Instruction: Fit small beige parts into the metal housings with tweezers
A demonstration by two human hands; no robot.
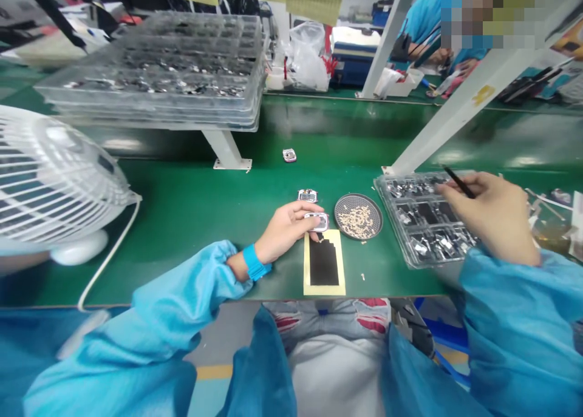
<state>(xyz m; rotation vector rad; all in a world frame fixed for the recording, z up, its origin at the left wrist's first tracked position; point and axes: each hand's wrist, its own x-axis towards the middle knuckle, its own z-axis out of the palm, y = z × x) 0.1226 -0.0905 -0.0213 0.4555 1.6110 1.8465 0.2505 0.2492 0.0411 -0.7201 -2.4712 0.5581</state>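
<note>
Between the thumb and fingers of my left hand [291, 226] is a small white, rounded electronic housing [320, 222], held above the top of a yellow sheet with black strips [324, 265]. Just beyond it lies a similar housing [308, 195], and a third housing [289, 155] rests farther back. My right hand [498, 213] grips slim black tweezers [459, 182], their back end pointing up and left. That hand hovers over a clear compartment tray [405, 247] of small shiny metal and black parts; its fingers hide where the tweezer tips are.
A round dark dish [358, 216] of tiny beige pieces sits between the sheet and the tray. At left stands a white fan [54, 174] with its cord. Stacked clear trays [159, 71] fill the raised shelf, and a white slanted post [437, 107] rises behind the tray. A co-worker's blue sleeve [421, 16] shows beyond.
</note>
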